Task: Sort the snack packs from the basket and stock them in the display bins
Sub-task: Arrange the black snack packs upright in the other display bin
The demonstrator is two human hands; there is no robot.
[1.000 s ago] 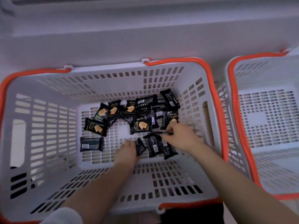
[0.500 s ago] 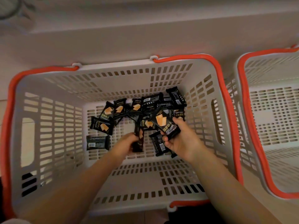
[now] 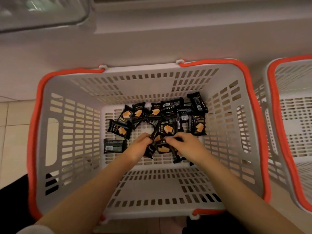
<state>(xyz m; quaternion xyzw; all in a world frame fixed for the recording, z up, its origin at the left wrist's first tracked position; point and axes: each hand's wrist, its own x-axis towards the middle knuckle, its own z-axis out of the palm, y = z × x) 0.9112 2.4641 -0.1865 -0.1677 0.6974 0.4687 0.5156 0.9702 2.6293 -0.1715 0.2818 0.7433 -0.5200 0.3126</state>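
1. Gathering is the step in hand: both of your hands are down inside the grey basket (image 3: 81, 85), working at the near edge of the heap of snack packs (image 3: 168, 115) on its floor.
2. Left hand (image 3: 137, 147): fingers curled round the lower edge of a small bunch of black packs, thumb side towards the middle. Right hand (image 3: 184, 146): fingertips pinching the same bunch from the other side. The topmost held pack (image 3: 166, 130) stands tilted up above both hands.
3. Remaining stock: most packs lie jumbled against the far right corner of the floor; one lone pack (image 3: 114, 146) lies flat and apart to the left of your left hand. Judgement: sorting is at an early stage, with most packs yet to be lifted.
4. Next move, as judged: secure the bunch in one hand, then lift straight up before travelling to a bin.
5. Edges: tall slotted walls and the orange rim (image 3: 33, 132) enclose the hands on all sides; the only exit is upward.
6. Open room: a second basket (image 3: 290, 132) stands just beside on the right. A clear bin (image 3: 42, 14) shows at top left, contents blurred.
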